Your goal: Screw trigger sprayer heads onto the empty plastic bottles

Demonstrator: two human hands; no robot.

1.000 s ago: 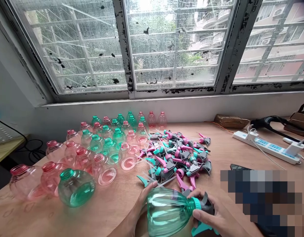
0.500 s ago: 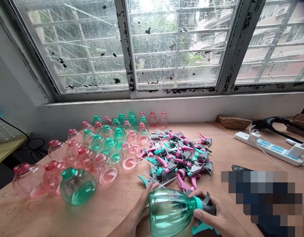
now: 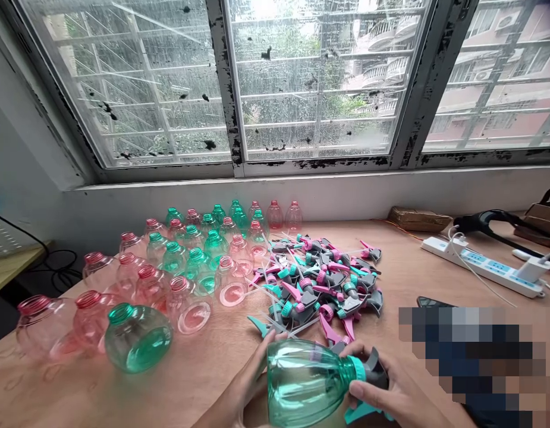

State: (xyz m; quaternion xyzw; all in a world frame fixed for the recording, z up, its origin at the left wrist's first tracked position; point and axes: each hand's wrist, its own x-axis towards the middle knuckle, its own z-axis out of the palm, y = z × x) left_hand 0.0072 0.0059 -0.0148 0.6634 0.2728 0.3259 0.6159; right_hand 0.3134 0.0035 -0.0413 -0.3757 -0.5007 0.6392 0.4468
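I hold a clear green plastic bottle (image 3: 301,380) on its side at the near edge of the wooden table (image 3: 212,356). My left hand (image 3: 252,371) is wrapped round its body. A grey spray head with a green collar and trigger (image 3: 368,374) sits on the bottle's neck, and my right hand (image 3: 386,392) is closed round it. Just beyond lies a heap of loose pink and green spray heads (image 3: 319,285). To the left stand several empty pink and green bottles (image 3: 189,261), with one green bottle (image 3: 136,336) nearest.
A white power strip (image 3: 484,264) with plugged cables lies at the right, with a dark phone (image 3: 430,302) nearer me. A black strap (image 3: 489,221), a brown block (image 3: 420,219) and a brown bag (image 3: 546,211) lie at the back right. A barred window (image 3: 319,83) runs behind the table.
Both hands keep their hold on the bottle and spray head. The bottle has shifted only slightly in my hands; the rest is unchanged.
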